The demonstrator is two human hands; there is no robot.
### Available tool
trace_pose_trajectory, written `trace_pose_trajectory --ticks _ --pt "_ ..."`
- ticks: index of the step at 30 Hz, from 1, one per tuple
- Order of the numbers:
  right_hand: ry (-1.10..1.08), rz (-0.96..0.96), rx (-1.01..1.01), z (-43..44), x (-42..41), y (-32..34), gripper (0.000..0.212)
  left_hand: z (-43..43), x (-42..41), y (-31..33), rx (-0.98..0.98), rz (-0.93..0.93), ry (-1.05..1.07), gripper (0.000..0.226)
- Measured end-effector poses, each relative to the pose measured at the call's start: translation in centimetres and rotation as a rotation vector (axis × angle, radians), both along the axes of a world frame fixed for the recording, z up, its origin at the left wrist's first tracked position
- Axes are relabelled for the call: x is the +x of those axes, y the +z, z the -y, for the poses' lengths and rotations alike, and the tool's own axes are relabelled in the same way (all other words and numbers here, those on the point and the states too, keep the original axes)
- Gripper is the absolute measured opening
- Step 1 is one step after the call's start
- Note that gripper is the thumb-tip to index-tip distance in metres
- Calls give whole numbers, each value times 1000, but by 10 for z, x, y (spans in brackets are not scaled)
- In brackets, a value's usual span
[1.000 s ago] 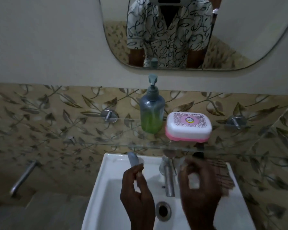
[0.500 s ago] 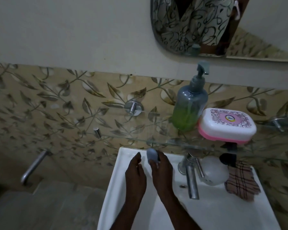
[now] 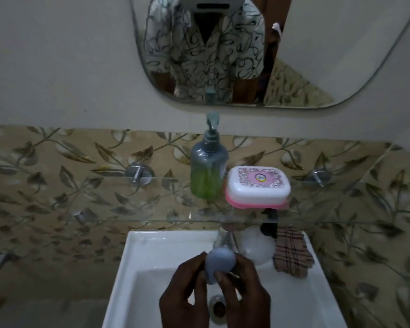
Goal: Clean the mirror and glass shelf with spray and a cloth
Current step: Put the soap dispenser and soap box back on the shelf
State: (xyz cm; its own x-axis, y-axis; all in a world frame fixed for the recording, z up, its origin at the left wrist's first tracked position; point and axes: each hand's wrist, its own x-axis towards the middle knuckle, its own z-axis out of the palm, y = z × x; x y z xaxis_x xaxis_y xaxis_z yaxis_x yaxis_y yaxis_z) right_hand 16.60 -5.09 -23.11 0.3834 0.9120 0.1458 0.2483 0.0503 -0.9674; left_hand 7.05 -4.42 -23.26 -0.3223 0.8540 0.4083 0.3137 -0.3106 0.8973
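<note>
Since earlier frame: both hands back over sink centre. Left hand (image 3: 187, 290), right hand (image 3: 242, 287) together grip grey cap (image 3: 219, 262). Cloth (image 3: 292, 253), spray bottle (image 3: 257, 248) beyond-right, untouched. Mirror (image 3: 317, 55), glass shelf (image 3: 128, 200) above, not yet wiped, shelf uncleared.

Dim light; a plain pale wall (image 3: 57, 67) sits above leaf-patterned beige tiles (image 3: 45, 185), with a white sink (image 3: 140, 256) below.

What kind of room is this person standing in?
Most likely a home bathroom: a white sink under a wall mirror, with a soap dispenser and soap box on a glass shelf.
</note>
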Motion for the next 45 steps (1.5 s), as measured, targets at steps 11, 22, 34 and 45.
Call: trace_pose_trajectory --ticks 11,22,34,45 --pt "-18 8 221 -34 147 146 38 -59 122 160 21 139 -518 34" --pt "-90 -914 150 -30 135 121 19 -88 149 168 -38 110 -467 24" --pt "-21 53 121 -70 175 134 45 -128 140 180 -41 -40 -489 23" --pt "-14 142 120 -99 184 116 37 -144 143 171 -168 -298 -432 22"
